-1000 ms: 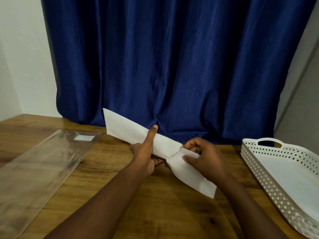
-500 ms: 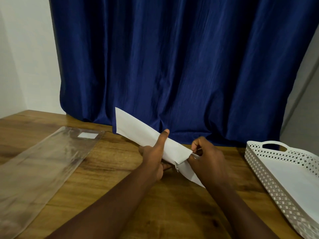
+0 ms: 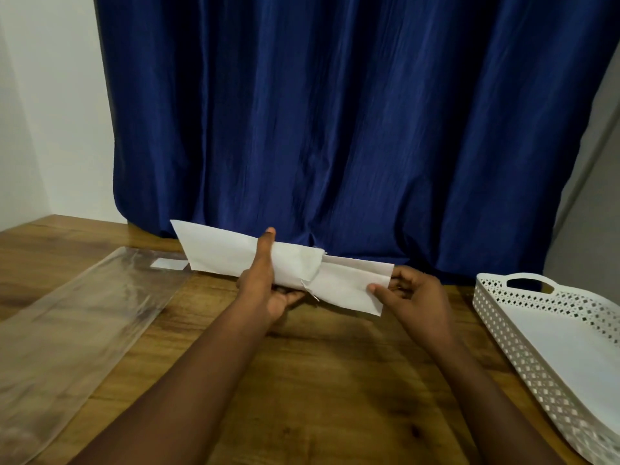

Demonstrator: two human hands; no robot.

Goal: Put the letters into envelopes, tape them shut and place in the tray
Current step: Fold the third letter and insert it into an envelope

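Nearest the viewer, two bare forearms reach forward over a wooden counter. The left hand grips a white envelope around its open end, thumb lying up across the front and fingers curled underneath. The right hand pinches the outer end of a folded white letter between thumb and fingers.

Half a second ago the right hand was bunched close against the envelope mouth with little of the letter showing. Now much more of the letter lies exposed between the hands, and the right hand sits further right. The letter looks only partly inside, so insertion seems unfinished and taping has not begun.

Envelope and letter are held just above the counter as one long strip. Its long axis runs left to right, the left end a little higher and farther away, the opening facing right.

To the left lies a clear plastic sleeve. To the right sits a white perforated tray. Beyond hangs a dark blue curtain
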